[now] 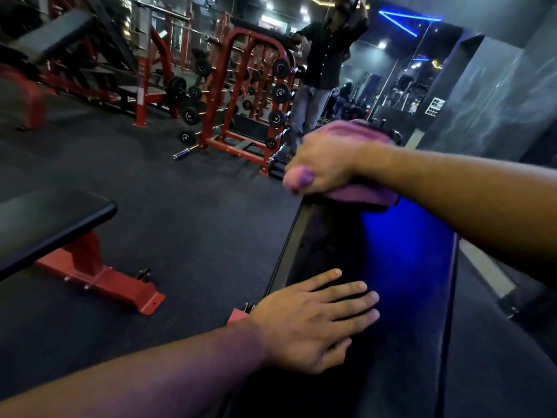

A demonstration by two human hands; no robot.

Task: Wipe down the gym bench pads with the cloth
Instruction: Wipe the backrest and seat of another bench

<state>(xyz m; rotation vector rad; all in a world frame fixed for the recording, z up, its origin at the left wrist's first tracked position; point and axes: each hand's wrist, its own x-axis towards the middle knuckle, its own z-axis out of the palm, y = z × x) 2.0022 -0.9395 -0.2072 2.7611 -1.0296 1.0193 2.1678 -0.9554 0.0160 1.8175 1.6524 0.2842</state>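
Note:
A long black bench pad [401, 267] runs away from me at the lower right, with a blue light reflected on its surface. My right hand [325, 162] presses a pink cloth [358, 193] onto the far end of the pad, fingers wrapped over the cloth and the pad's end. Part of the cloth bulges above my knuckles. My left hand [313, 318] lies flat on the near part of the pad, fingers spread, holding nothing.
A second black bench with a red frame [96, 276] stands at the left. A red rack of weight plates [241, 95] stands beyond on the dark rubber floor [187, 206]. A person in dark clothes [319, 73] stands behind the pad's far end. A grey wall [497, 95] rises at the right.

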